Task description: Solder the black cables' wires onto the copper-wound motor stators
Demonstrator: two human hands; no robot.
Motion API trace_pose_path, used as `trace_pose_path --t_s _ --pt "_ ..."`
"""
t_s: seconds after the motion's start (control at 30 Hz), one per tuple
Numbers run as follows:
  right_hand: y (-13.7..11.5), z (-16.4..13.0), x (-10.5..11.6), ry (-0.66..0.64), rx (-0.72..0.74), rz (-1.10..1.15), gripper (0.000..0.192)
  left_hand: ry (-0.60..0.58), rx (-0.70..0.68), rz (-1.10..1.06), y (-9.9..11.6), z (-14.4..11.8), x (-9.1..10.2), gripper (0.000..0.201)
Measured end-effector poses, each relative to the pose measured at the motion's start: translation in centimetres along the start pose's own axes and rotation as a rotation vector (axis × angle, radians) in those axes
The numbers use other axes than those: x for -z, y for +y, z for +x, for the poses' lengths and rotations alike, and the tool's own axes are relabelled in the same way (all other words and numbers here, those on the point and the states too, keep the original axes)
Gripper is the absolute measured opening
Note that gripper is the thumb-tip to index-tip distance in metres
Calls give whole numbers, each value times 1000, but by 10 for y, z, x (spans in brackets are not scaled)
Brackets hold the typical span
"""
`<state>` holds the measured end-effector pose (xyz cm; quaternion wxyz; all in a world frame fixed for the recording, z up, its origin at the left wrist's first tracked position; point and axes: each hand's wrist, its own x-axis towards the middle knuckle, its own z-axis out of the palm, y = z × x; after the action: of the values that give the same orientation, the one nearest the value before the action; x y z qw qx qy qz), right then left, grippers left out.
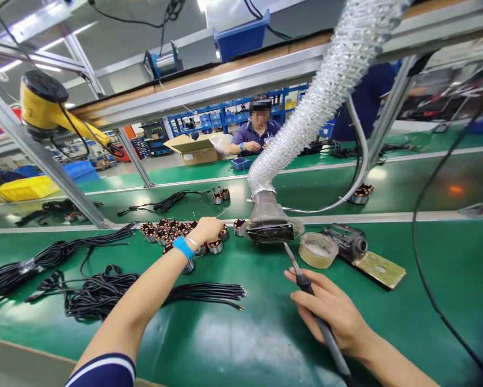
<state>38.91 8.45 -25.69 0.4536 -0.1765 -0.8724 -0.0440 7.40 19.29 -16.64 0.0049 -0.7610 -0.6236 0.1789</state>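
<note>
Left hand [206, 230] curled over a stator [214, 245] just left of the fume hood [270, 226]; right hand [333, 312] pinching the soldering iron [306, 282], tip toward the hood

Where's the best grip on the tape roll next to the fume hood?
Take the tape roll by its outer rim, from above, fingers on opposite sides. It lies flat on the green mat, so the hole faces up and the wall is low. Come in from the near side: the fume hood and the metal fixture crowd its left and right.
</note>
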Motion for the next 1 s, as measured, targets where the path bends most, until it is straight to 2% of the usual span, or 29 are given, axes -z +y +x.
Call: trace_pose_path --t_s 0.13,0.27,0.37,0.4,0.43,0.5,0.53,0.6,0.7,0.77,0.9,1.0 --pt "-1 -2 -2 56 -34 76 36 40 -152 102 20 -36 -9 16" --pt "-1 -2 -9 81 -100 103 34 65 -395 97 42 -65 -15 29" --pt "-2 -5 -14 119 -170 83 29 201 -646 96 53 -71 -17 35" --pt "-3 -6 -15 138 -196 77 28 279 -661 95 56 -71 -18 37" --pt "-4 -7 -17 154 -221 78 28 359 -619 83 59 -72 -20 39" --pt "-7 -9 -19 171 -251 97 28 477 -428 7 68 -78 -26 36" --pt "-8 -10 -21 169 -255 109 29 499 -342 -54 74 -83 -30 33" --pt "-12 -11 -25 148 -268 134 29 460 -252 -189 91 -95 -40 29" --pt "-18 -14 -30 87 -338 187 30 319 -221 -354 116 -109 -54 37" --pt "-21 -15 -30 50 -370 215 31 269 -197 -445 125 -111 -59 37" --pt "-25 -15 -22 -1 -308 278 36 179 -249 -668 116 -105 -61 31" --pt "-26 -12 -20 -88 -230 294 42 48 -279 -910 101 -102 -62 42"
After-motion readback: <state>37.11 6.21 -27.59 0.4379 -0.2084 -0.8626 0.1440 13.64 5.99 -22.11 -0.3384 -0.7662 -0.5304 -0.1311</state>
